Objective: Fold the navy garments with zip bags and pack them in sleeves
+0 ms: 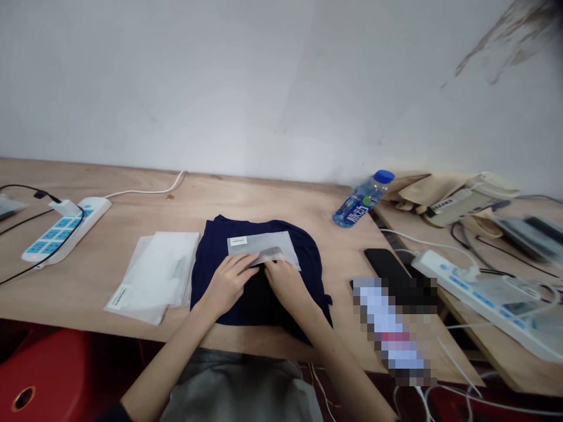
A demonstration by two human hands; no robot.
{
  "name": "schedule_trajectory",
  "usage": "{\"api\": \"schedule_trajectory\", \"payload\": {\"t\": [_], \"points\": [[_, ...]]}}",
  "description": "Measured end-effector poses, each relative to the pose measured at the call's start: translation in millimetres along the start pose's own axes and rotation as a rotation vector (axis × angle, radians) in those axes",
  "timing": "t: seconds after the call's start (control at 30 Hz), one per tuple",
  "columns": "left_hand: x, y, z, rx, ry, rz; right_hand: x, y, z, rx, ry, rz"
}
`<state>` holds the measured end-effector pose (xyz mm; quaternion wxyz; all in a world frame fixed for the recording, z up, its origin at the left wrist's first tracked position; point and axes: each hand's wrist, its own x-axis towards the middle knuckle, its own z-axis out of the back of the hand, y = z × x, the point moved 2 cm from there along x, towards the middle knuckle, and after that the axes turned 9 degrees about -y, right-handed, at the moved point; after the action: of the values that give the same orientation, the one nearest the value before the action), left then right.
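A translucent plastic bag with a small white label lies on a folded navy-blue garment at the table's front. My left hand rests over the bag's near edge, its fingers together and gripping that edge. Beside it, my right hand has curled fingers tucked at the bag's near opening, fingertips hidden. A small dark patch shows through the plastic by these fingers; I cannot tell what it is. Black fabric lies between my wrists. Left of the garment is a stack of similar plastic bags.
A white power strip with cables lies at the left. To the right are a blue-capped bottle, a black phone, a pixelated phone-like object, another power strip and a beige bag. A red stool stands lower left.
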<state>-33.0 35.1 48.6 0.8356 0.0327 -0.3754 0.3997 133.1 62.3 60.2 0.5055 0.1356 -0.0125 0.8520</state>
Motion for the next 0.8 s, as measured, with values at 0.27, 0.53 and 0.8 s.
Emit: {"api": "schedule_trajectory", "payload": {"t": [0.27, 0.53, 0.8], "points": [[3, -1, -4.8, 0.172, 0.186, 0.073, -8, 2, 15, 0.069, -0.109, 0.104], [5, 3, -0.8, -0.095, 0.061, 0.039, -68, 1, 34, 0.19, -0.541, 0.092], [26, 0, 0.0, -0.373, 0.074, 0.172, -90, -22, -4, 0.384, -0.544, -0.67]]}}
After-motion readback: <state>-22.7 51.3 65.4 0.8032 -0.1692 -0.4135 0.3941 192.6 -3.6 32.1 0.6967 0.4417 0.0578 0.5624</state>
